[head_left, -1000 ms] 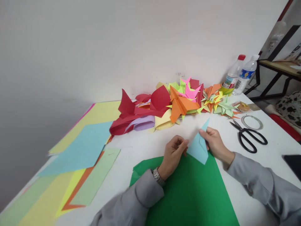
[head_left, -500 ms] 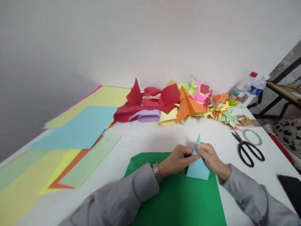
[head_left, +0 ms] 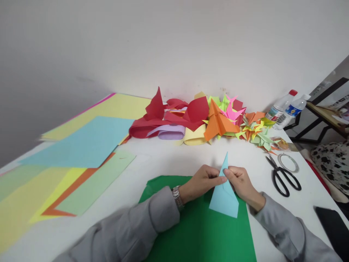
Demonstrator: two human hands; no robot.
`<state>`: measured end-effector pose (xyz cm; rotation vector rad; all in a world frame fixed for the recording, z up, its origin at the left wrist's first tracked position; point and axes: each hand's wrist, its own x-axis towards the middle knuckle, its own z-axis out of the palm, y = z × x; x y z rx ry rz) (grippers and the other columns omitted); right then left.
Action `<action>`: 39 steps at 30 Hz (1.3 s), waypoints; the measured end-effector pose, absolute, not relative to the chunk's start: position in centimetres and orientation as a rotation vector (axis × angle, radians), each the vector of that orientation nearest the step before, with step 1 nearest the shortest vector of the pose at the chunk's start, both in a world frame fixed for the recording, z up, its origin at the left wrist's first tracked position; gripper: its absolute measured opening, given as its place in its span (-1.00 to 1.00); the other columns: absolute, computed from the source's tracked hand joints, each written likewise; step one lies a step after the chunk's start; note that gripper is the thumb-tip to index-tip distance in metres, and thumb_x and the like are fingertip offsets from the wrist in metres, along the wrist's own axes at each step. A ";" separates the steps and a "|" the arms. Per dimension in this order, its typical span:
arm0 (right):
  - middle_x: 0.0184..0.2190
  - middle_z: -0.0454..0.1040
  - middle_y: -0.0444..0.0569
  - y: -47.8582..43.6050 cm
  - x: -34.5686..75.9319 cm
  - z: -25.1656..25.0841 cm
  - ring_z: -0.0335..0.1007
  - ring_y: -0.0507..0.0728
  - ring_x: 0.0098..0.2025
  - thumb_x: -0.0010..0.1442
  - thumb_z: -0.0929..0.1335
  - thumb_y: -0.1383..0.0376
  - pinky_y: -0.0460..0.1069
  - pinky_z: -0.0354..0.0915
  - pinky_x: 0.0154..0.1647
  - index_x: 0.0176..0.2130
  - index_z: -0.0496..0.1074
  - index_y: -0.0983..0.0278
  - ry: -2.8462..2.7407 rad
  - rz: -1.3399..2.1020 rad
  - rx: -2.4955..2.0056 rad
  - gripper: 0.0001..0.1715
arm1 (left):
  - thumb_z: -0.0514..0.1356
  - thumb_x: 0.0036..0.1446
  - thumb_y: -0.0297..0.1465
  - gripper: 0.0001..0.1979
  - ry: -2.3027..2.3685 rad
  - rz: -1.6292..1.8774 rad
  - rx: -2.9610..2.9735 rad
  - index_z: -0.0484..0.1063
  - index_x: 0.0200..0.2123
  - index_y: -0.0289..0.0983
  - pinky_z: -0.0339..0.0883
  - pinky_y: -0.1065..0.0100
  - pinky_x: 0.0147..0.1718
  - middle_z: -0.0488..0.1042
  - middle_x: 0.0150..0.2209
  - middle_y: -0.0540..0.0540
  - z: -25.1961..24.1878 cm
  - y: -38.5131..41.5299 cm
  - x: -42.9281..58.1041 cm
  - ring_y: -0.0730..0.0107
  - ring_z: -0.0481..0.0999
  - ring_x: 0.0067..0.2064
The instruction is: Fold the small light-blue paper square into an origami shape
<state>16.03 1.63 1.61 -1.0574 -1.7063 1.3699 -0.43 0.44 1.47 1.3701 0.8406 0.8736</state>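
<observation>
A light blue folded sheet of paper (head_left: 224, 203), pointed at its far end and wide at the near end, is held just above a green sheet (head_left: 191, 233). My left hand (head_left: 205, 182) pinches its left edge, thumb on top, and a metal-band watch (head_left: 177, 196) circles that wrist. From the other side my right hand (head_left: 242, 183) grips the paper near the tip, its thumb lying on the upper face. A fold line shows on the paper below the thumbs. The fingers beneath it are hidden.
Black-handled scissors (head_left: 285, 176) and a tape roll (head_left: 288, 162) lie at the right, near a black flat object (head_left: 331, 225). Folded paper shapes (head_left: 219, 122) line the wall beside two plastic bottles (head_left: 291, 107). Coloured sheets (head_left: 89, 140) spread over the left side.
The blue paper, held by both hands, has turned slightly and shows more of its upper face and fold line. The whole view has shifted a little.
</observation>
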 end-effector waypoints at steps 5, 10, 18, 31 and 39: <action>-0.81 0.02 -0.27 1.4 16.2 1.1 -0.14 -0.09 -0.71 0.08 0.29 -0.18 -0.11 -0.15 -0.70 -0.70 0.11 0.25 -1.632 1.495 -1.039 -0.33 | 0.20 0.00 -0.11 -0.53 0.830 0.879 1.387 0.12 -0.68 -0.31 -0.17 0.46 -0.60 -0.06 -0.64 0.12 1.5 0.4 -0.2 0.61 -0.05 -0.55; -0.83 0.05 -0.28 1.5 16.5 0.5 -0.16 -0.07 -0.78 0.18 0.17 -0.19 -0.11 -0.18 -0.74 -0.62 0.20 0.25 -1.491 1.593 -0.983 -0.35 | 0.22 -0.04 -0.14 -0.57 0.866 0.899 1.350 0.21 -0.69 -0.34 -0.07 0.48 -0.62 0.05 -0.67 0.08 1.4 0.3 -0.2 0.59 0.04 -0.57; -0.65 0.12 -0.25 1.5 16.6 1.4 -0.04 -0.04 -0.62 0.10 0.38 0.02 -0.12 -0.06 -0.62 -0.47 0.28 0.25 -1.562 1.362 -0.961 -0.61 | 0.20 0.01 -0.19 -0.54 0.998 1.028 1.431 0.14 -0.73 -0.33 -0.12 0.48 -0.61 -0.04 -0.66 0.09 1.4 0.4 -0.2 0.60 -0.04 -0.56; -0.64 0.10 -0.26 1.1 16.9 0.9 -0.06 -0.05 -0.60 0.18 0.33 0.10 -0.12 -0.06 -0.60 -0.46 0.26 0.25 -1.661 1.219 -0.961 -0.68 | 0.24 -0.03 -0.17 -0.64 0.938 1.064 1.346 0.37 -0.61 -0.38 0.07 0.46 -0.56 0.22 -0.63 0.04 0.9 0.6 -0.2 0.53 0.17 -0.53; -0.70 0.10 -0.29 1.3 16.6 1.4 -0.07 -0.05 -0.66 0.16 0.32 0.00 -0.12 -0.09 -0.64 -0.48 0.23 0.24 -1.571 1.320 -0.965 -0.59 | 0.19 0.01 -0.16 -0.53 0.960 0.965 1.426 0.10 -0.71 -0.30 -0.11 0.47 -0.60 -0.03 -0.66 0.11 1.2 0.6 -0.4 0.61 -0.02 -0.57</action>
